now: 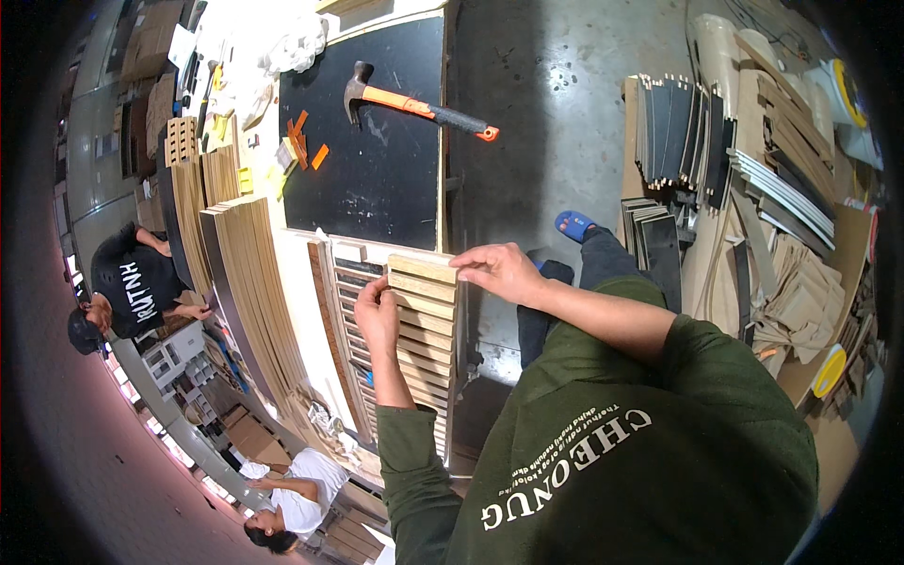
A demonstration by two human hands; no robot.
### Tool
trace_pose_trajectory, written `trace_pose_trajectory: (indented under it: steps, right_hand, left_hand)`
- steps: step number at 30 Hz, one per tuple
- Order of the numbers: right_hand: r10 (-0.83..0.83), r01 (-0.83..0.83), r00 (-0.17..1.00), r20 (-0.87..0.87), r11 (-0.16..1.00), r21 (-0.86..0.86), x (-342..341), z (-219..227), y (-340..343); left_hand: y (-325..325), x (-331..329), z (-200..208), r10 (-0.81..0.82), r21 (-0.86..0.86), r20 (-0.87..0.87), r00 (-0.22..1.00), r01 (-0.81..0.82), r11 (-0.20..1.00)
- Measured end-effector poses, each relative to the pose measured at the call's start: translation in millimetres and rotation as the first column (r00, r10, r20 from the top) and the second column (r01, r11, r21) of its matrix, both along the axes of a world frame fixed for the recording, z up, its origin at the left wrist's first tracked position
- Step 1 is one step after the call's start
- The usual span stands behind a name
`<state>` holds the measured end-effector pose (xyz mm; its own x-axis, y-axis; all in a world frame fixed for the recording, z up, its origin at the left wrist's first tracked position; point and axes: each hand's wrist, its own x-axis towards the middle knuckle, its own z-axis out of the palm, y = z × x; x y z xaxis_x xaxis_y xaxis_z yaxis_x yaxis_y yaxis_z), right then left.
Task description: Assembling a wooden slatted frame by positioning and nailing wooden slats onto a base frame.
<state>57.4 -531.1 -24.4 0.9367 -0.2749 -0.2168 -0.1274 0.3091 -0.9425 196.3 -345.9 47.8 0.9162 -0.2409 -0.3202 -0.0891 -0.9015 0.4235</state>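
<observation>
A slatted wooden panel lies along the workbench in front of me, its pale slats in a row with dark gaps between. At its far end is a light wooden slat. My left hand pinches the slat's left end between thumb and fingers. At the other end, my right hand has thumb and forefinger closed on its corner. Past the panel, a claw hammer with an orange and black handle rests on a black board.
Stacked boards line the bench's left side, near orange and yellow plastic pieces. Two people, one in a black shirt and one in a white shirt, are on the left. Dark strips and scrap wood fill the right floor.
</observation>
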Motion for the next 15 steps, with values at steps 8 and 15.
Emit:
trace_pose_trajectory:
  steps: [8, 15]
  right_hand:
    - [-0.011, 0.011, 1.000, 0.004, 0.997, -0.071, -0.5, 2.1, 1.3]
    - [-0.034, 0.035, 0.998, 0.044, 0.998, -0.042, -1.8, 1.0, 4.3]
  left_hand:
    - [-17.9, -0.4, 1.1, -0.039, -0.030, 0.103, 0.994, 0.042, 0.999]
    - [-23.3, 4.5, -1.5, -0.052, 0.058, 0.065, 0.997, 0.048, 0.997]
